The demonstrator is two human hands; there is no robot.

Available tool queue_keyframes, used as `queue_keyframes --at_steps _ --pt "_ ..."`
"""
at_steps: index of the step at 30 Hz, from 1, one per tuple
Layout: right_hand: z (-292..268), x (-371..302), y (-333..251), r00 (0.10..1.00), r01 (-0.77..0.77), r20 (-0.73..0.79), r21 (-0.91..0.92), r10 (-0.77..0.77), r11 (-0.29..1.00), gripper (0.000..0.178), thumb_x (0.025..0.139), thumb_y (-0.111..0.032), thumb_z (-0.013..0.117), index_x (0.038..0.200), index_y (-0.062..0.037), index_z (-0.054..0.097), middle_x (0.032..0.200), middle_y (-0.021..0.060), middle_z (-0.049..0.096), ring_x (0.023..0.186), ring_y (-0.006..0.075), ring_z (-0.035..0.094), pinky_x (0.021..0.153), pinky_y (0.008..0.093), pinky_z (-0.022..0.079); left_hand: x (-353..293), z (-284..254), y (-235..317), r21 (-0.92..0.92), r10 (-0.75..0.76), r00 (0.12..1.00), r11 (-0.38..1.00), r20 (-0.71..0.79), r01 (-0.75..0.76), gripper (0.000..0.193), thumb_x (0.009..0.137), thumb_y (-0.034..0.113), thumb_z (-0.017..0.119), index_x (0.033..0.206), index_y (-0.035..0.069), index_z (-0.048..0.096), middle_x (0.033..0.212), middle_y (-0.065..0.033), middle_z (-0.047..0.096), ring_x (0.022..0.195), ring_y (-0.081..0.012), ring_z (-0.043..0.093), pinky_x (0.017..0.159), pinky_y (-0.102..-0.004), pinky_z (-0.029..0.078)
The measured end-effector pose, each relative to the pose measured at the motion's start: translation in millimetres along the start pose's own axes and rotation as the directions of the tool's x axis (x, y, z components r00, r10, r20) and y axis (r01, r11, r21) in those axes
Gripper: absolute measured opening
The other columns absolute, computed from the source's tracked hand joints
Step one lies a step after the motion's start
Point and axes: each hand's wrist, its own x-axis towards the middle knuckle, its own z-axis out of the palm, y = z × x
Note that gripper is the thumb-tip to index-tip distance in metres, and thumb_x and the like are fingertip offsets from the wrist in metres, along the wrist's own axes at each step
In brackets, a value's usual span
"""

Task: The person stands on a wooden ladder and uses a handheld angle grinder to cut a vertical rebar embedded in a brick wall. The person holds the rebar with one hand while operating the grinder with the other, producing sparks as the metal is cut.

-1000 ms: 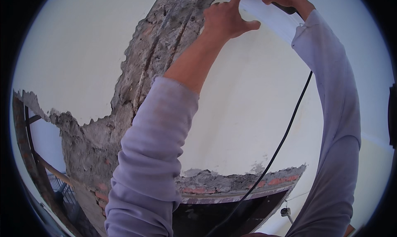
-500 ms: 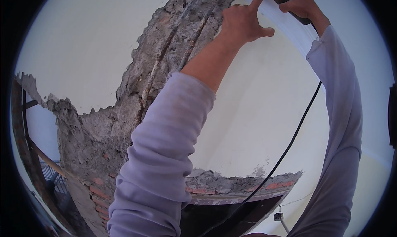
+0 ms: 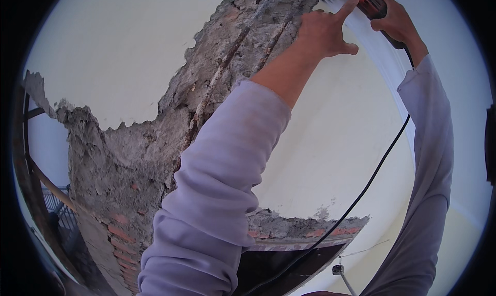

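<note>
High at the upper right, my right hand (image 3: 400, 21) is wrapped round the rear grip of a red and black corded power tool (image 3: 373, 4). The tool's front end runs out of the top of the picture, so its exact kind is hidden. Just left of it, my left hand (image 3: 324, 33) is raised with thumb and index finger spread. The index fingertip overlaps the tool's side; whether it touches, I cannot tell. This hand's other fingers lie by the edge of a rough strip of bared concrete (image 3: 170, 135), where rusty steel bars (image 3: 219, 76) show.
A black cable (image 3: 380, 164) hangs from the tool past my right sleeve and down across the wall. Smooth cream plaster (image 3: 119, 53) flanks the concrete. Red bricks (image 3: 123, 239) show at lower left, near a railing (image 3: 64, 210). A dark opening (image 3: 294, 267) lies below.
The tool and both my hands sit slightly lower and farther right in the picture. The concrete strip has shifted right as well, so the view itself has moved. The right hand's grip is unchanged.
</note>
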Motion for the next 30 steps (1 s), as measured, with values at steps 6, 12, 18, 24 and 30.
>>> queue_keyframes --at_steps 6,12,18,24,30 --pt "-0.3 -1.2 2.2 1.000 -0.001 -0.021 0.033 0.001 0.999 0.074 0.053 -0.022 0.069 0.125 -0.0059 0.059 0.094 0.0117 0.066 0.080 0.0258 0.062 0.079 0.0361 0.051 1.3 4.3 -2.2 -0.055 0.017 0.999 0.998 -0.028 -0.018 0.118 0.065 0.056 0.076 0.161 0.034 0.012 0.079 -0.0066 0.070 0.081 -0.0288 0.069 0.076 -0.0392 0.055" --pt "-1.9 -0.2 1.6 0.999 -0.021 0.029 0.011 0.021 1.000 0.070 0.054 -0.021 0.070 0.122 -0.0057 0.059 0.093 0.0111 0.066 0.081 0.0252 0.062 0.080 0.0355 0.051 2.0 6.5 -2.5 -0.044 0.023 0.998 0.999 -0.053 -0.025 0.117 0.063 0.056 0.077 0.161 0.033 0.016 0.072 -0.0050 0.069 0.075 -0.0287 0.068 0.073 -0.0389 0.055" --pt "-1.4 -0.5 1.3 1.000 -0.005 0.006 0.025 0.005 1.000 0.071 0.054 -0.021 0.070 0.122 -0.0056 0.060 0.092 0.0110 0.066 0.081 0.0252 0.062 0.079 0.0357 0.051 1.8 6.0 -2.6 -0.046 0.016 0.999 0.999 -0.031 -0.018 0.119 0.064 0.056 0.077 0.161 0.032 0.014 0.074 -0.0064 0.069 0.076 -0.0288 0.068 0.073 -0.0391 0.055" --pt "-1.9 0.6 -0.1 1.000 -0.007 0.006 -0.006 0.007 1.000 0.070 0.053 -0.022 0.070 0.121 -0.0059 0.060 0.092 0.0108 0.066 0.080 0.0253 0.062 0.078 0.0359 0.051 1.7 4.1 -2.0 -0.040 0.014 1.000 0.999 -0.028 -0.015 0.119 0.065 0.056 0.077 0.161 0.032 0.012 0.075 -0.0069 0.069 0.077 -0.0288 0.068 0.074 -0.0393 0.055" --pt "-4.4 1.1 -1.5 0.999 -0.018 0.049 -0.017 0.019 1.000 0.069 0.053 -0.023 0.070 0.120 -0.0061 0.060 0.092 0.0105 0.066 0.080 0.0260 0.062 0.078 0.0364 0.051 0.9 3.1 -0.9 -0.029 0.003 1.000 1.000 -0.012 -0.003 0.118 0.065 0.055 0.078 0.161 0.032 0.013 0.076 -0.0061 0.070 0.077 -0.0283 0.068 0.073 -0.0383 0.056"
